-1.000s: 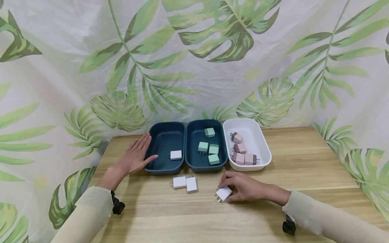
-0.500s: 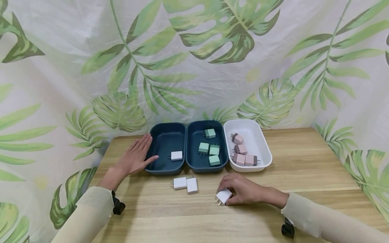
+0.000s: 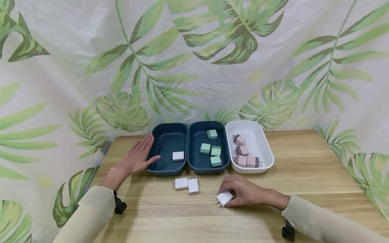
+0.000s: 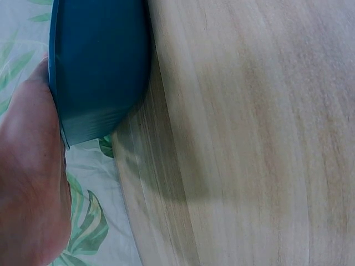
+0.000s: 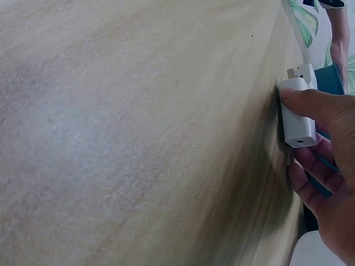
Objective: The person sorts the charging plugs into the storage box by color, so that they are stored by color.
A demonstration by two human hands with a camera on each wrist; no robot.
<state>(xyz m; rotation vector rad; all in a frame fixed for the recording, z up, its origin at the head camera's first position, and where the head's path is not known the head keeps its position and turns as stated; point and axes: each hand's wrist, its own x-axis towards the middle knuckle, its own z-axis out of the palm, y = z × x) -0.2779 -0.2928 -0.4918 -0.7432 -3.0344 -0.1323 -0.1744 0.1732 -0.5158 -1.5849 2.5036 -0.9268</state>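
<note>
My right hand [image 3: 244,191] pinches a white charger plug [image 3: 225,198] between thumb and fingers, low over the table in front of the bins. In the right wrist view the thumb lies on the held plug [image 5: 298,116]. My left hand [image 3: 136,156] rests with straight fingers against the left side of the left dark blue bin [image 3: 166,172]; the left wrist view shows it beside the bin's wall [image 4: 100,61]. One white charger plug [image 3: 178,156] lies in that bin. Two more, a sideways white plug [image 3: 181,183] and an upright white plug [image 3: 193,186], lie on the table.
The middle dark blue bin [image 3: 208,171] holds several green charger plugs [image 3: 205,149]. Beside it, a white bin [image 3: 267,148] holds several pink charger plugs [image 3: 253,161]. All three bins stand in a row on the wooden table [image 3: 170,222], before a leaf-patterned curtain [image 3: 218,81].
The whole head view shifts slightly. My right hand keeps its grip on the white charger plug at nearly the same spot, and my left hand stays at the bin.
</note>
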